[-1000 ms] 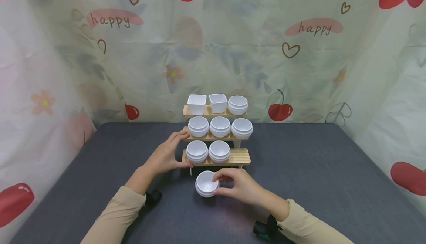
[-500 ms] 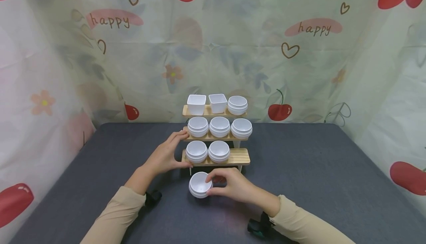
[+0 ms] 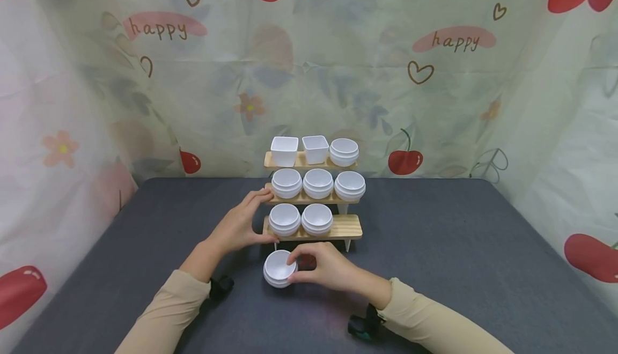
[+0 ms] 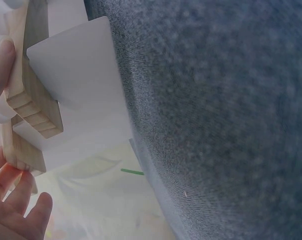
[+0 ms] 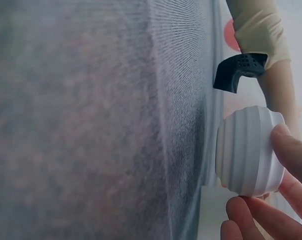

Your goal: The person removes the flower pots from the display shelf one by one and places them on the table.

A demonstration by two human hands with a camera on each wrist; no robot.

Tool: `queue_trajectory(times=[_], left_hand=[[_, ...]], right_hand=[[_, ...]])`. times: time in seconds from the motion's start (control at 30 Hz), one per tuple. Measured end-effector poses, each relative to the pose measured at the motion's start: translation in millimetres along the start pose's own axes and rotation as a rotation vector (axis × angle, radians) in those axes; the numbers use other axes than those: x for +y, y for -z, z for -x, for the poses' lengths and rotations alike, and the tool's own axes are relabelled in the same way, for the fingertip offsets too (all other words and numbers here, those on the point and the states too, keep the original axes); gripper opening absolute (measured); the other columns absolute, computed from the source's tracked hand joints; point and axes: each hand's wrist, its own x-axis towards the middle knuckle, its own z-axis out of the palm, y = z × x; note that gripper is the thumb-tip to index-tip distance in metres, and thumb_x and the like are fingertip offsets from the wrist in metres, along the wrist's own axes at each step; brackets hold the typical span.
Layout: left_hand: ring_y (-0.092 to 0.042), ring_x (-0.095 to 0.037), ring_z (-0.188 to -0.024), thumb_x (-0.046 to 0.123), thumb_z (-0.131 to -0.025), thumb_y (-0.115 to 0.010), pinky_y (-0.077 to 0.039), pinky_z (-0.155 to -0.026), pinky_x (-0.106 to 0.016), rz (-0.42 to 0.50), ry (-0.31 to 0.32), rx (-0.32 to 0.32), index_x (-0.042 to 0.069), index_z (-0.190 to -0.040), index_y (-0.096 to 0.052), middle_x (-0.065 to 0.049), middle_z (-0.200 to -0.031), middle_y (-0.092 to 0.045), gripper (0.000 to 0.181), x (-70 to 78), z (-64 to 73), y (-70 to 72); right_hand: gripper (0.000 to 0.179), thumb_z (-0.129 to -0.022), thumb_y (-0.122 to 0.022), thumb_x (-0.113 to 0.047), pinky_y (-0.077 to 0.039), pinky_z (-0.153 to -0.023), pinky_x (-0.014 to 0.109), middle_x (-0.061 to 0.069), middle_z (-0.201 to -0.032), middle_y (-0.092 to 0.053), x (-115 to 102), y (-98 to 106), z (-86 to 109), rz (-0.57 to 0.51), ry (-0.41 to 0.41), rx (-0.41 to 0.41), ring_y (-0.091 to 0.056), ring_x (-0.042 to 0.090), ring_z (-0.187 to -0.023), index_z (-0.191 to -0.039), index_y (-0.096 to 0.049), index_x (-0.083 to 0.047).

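Note:
My right hand [image 3: 323, 267] pinches the rim of a small white round ribbed bowl [image 3: 277, 273] between thumb and fingers, in front of the stand and close over the dark tabletop. In the right wrist view, the bowl [image 5: 248, 152] shows its ridged side. My left hand [image 3: 238, 226] holds the left end of the three-tier wooden stand [image 3: 350, 227], thumb at the bottom shelf and fingertips at the middle shelf's end. The left wrist view shows these fingers [image 4: 22, 192] against the wood. Two round bowls [image 3: 317, 220] sit on the bottom shelf, with bare wood at its right.
Three round bowls [image 3: 317, 183] line the middle shelf. Two square white bowls [image 3: 285, 151] and a round one [image 3: 344, 153] are on the top shelf. A patterned curtain [image 3: 309, 91] hangs behind the dark tabletop [image 3: 434, 246].
My right hand has moved left with the white bowl, which is now in front of the stand's left end. The left hand stays at the stand.

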Motion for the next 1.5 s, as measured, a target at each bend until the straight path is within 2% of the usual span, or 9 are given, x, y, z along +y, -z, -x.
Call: queue_trajectory(times=[0.37, 0.6, 0.93, 1.2, 1.5], left_hand=[[-0.041, -0.029, -0.134, 0.036, -0.060, -0.087, -0.045, -0.097, -0.047, -0.004, -0.003, 0.000, 0.006, -0.135, -0.043, -0.011, -0.142, -0.041, 0.091, -0.9, 0.1, -0.1], [-0.041, -0.030, -0.133, 0.035, -0.060, -0.087, -0.045, -0.097, -0.047, 0.001, -0.008, 0.005, 0.006, -0.135, -0.043, -0.010, -0.142, -0.042, 0.091, -1.4, 0.2, -0.2], [-0.042, -0.030, -0.132, 0.035, -0.062, -0.086, -0.046, -0.095, -0.048, -0.002, 0.000, -0.005, 0.006, -0.136, -0.042, -0.011, -0.142, -0.041, 0.091, -1.9, 0.9, -0.5], [-0.043, -0.031, -0.132, 0.035, -0.062, -0.086, -0.047, -0.095, -0.048, -0.002, -0.002, -0.004, 0.006, -0.136, -0.042, -0.011, -0.143, -0.041, 0.091, -1.6, 0.6, -0.8], [-0.043, -0.031, -0.132, 0.035, -0.061, -0.086, -0.047, -0.095, -0.047, -0.005, -0.011, 0.004, 0.006, -0.135, -0.043, -0.011, -0.142, -0.041, 0.091, -1.7, 0.5, -0.5]], right_hand=[[0.024, -0.076, -0.077, -0.022, -0.053, -0.067, 0.022, 0.003, -0.087, -0.069, -3.4, -5.7, -10.2, 0.018, -0.017, -0.006, -0.063, 0.010, -0.073, -0.095, -0.068, -0.011], [0.025, -0.076, -0.077, -0.021, -0.054, -0.068, 0.022, 0.005, -0.089, -0.070, -5.2, -8.0, -13.4, -0.013, -0.031, -0.014, -0.064, 0.012, -0.075, -0.096, -0.068, -0.010], [0.024, -0.076, -0.077, -0.019, -0.055, -0.068, 0.023, 0.007, -0.088, -0.070, -3.3, -10.9, -19.0, -0.050, -0.053, -0.026, -0.060, 0.000, -0.071, -0.096, -0.068, -0.009], [0.024, -0.076, -0.077, -0.019, -0.049, -0.065, 0.013, 0.007, -0.089, -0.068, -4.2, -12.5, -19.9, -0.059, -0.081, -0.042, -0.058, -0.001, -0.069, -0.096, -0.068, -0.009], [0.024, -0.076, -0.077, -0.018, -0.049, -0.065, 0.012, 0.008, -0.093, -0.068, -2.4, -13.9, -20.2, -0.069, -0.087, -0.047, -0.060, 0.001, -0.070, -0.096, -0.068, -0.008]])
